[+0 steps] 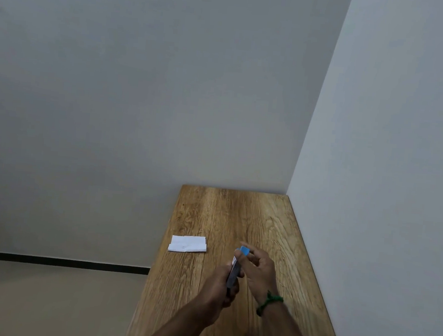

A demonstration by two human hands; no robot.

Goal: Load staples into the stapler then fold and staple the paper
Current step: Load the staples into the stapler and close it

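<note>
Forearms reach in from six o'clock over a wooden table [258, 219] as I watch from the head camera. My view shows the left hand [219, 288] wrapped around the dark body of a stapler [233, 272], held above the tabletop near its middle. The right hand [258, 270], with a green band [269, 302] on its wrist, pinches the stapler's blue end [243, 250] between thumb and fingers, the other fingers loosely spread. I cannot tell whether staples sit inside. A folded white paper [187, 244] lies flat at ten o'clock from the hands, near the table's left edge. Bare wood runs on toward twelve o'clock. Beyond, the table meets grey walls [392, 129] at its far and right edges; open floor [42, 299] lies left.
</note>
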